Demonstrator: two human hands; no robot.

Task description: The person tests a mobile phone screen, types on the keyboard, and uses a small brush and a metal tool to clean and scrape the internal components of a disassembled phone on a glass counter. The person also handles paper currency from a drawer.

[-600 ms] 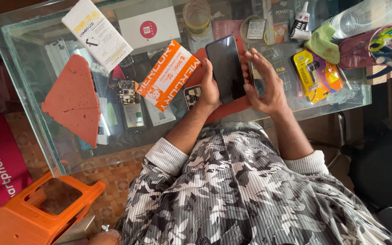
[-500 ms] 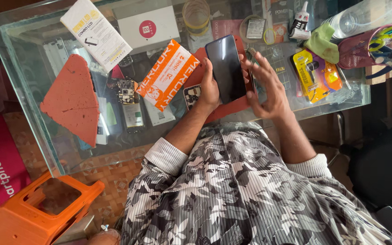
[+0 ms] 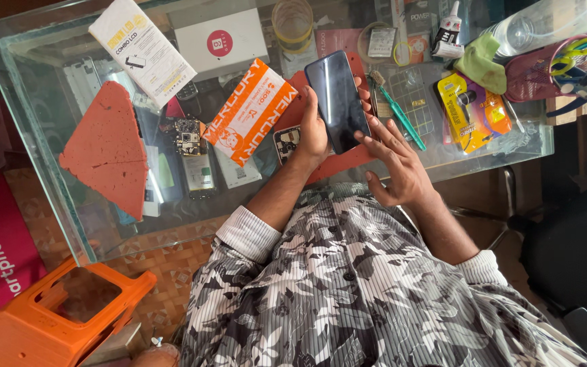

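Above a cluttered glass desk (image 3: pixel 49 143), past an orange packet (image 3: pixel 247 110), the left hand (image 3: pixel 314 132) grips a dark smartphone (image 3: pixel 338 100) by its long edges, fingers (image 3: pixel 311 102) closed round it. The right hand (image 3: pixel 399 166), fingers spread, touches its lower edge, holding nothing. Slim, stiff, glossy, likely slippery and fragile: best held by the edges.

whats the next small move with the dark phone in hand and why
Probably bring the right hand fingertips onto the dark glossy rectangular phone. The left hand already has a grip on its left edge, holding it above the glass table; its screen is dark, and the right fingers sit spread at its lower right edge.
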